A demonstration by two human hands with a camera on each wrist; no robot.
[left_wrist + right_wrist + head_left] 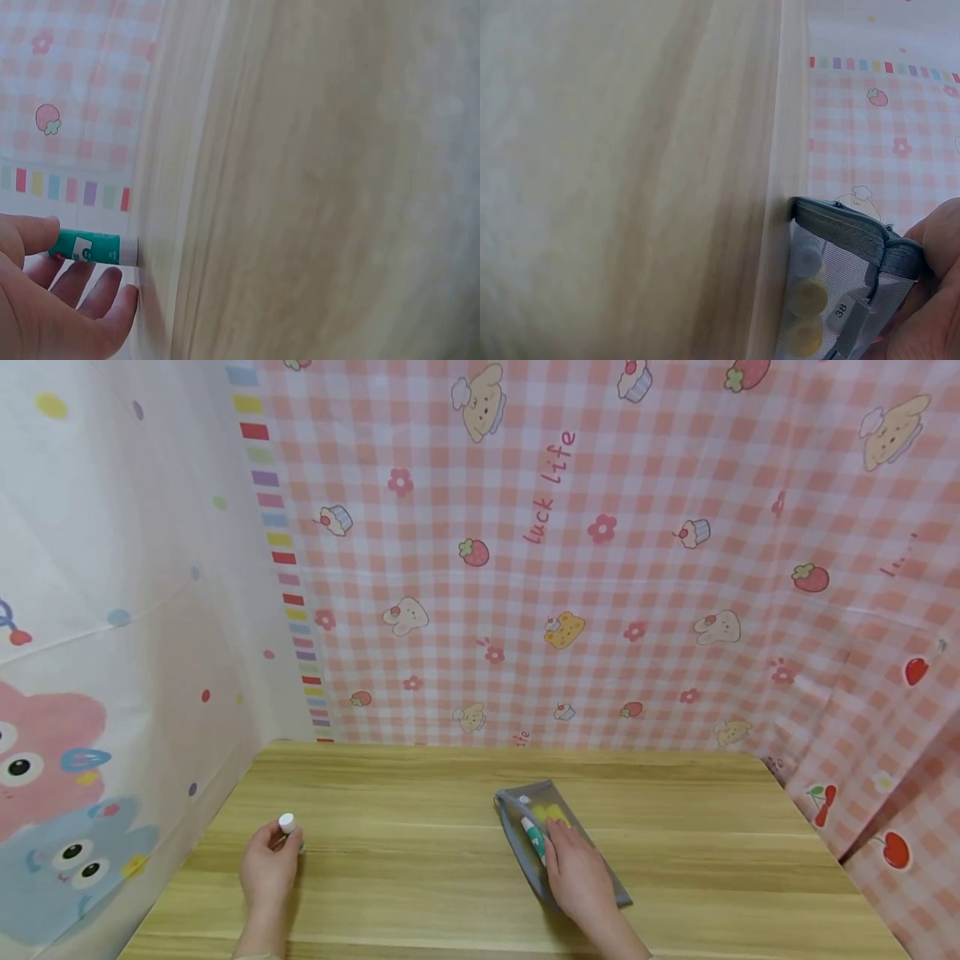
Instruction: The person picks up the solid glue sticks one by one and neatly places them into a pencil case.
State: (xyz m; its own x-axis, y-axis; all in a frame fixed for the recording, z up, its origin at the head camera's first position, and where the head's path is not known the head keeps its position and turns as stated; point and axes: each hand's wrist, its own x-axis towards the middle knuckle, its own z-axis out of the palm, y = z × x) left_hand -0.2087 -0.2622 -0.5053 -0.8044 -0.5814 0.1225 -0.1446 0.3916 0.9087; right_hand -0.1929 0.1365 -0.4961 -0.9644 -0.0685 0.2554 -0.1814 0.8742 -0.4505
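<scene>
On the left of the table, my left hand [268,864] pinches a green glue stick [97,247] between thumb and fingers. Its white top [287,822] shows above the fingers in the head view; in the left wrist view its white lower end is at or very near the tabletop. Right of centre, my right hand [581,872] grips a grey mesh zip pouch [517,852], seen close up in the right wrist view [840,232]. A green glue stick with a white end [535,839] and yellow round-ended items [551,814] show at the pouch. The fingers hide part of it.
The wood-grain table [405,852] spans the space between the hands. A pink checked cloth [525,568] hangs behind it, and a white patterned cloth [165,652] hangs at the left. A tag marked 38 [841,310] shows on the pouch.
</scene>
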